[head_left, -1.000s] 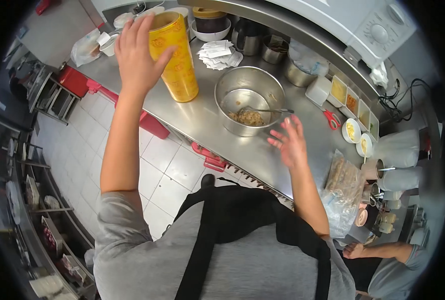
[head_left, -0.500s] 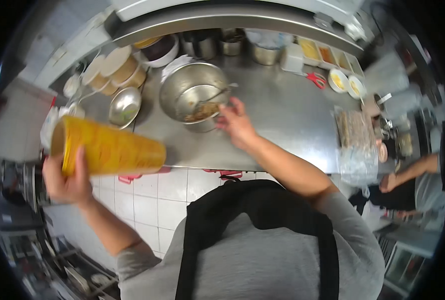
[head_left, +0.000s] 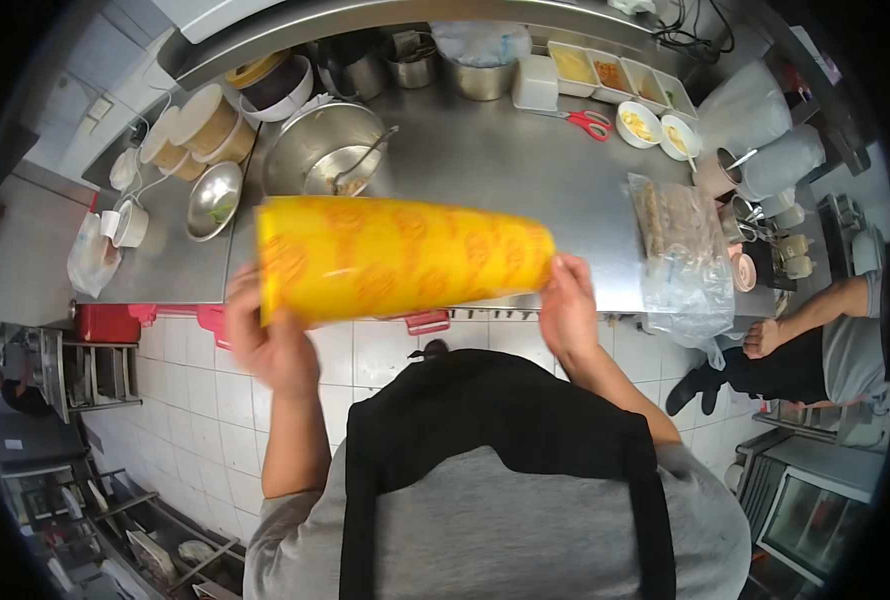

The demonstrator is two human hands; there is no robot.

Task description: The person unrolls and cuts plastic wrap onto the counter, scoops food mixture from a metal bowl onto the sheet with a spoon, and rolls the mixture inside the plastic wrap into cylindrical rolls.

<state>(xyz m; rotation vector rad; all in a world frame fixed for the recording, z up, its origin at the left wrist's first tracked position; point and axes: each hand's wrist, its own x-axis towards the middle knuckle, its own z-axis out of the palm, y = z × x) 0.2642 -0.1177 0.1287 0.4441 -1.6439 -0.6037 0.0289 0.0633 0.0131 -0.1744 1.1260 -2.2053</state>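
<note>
A long yellow tapered tube (head_left: 405, 258) with an orange-red printed pattern lies level in front of me, above the counter's front edge. My left hand (head_left: 277, 345), somewhat blurred, grips its wider left end from below. At the narrower right end, my right hand (head_left: 569, 308) closes on it with the thumb near the rim. Behind the tube stands a large metal mixing bowl (head_left: 290, 150), its lower part hidden. A spoon (head_left: 368, 160) leans inside that bowl among brown crumbly food (head_left: 350, 187).
A small metal bowl (head_left: 213, 205) and lidded tubs (head_left: 203, 125) stand on the counter's left. Toward the back right are red-handled scissors (head_left: 592, 124), two white bowls (head_left: 637, 124) and ingredient trays (head_left: 573, 68). A plastic-bagged stack (head_left: 680, 235) lies at right, near another person's arm (head_left: 815, 310).
The yellow tube has moved right with my left hand, from the far left to in front of me. My right hand has left the mixing bowl and taken the tube's right end.
</note>
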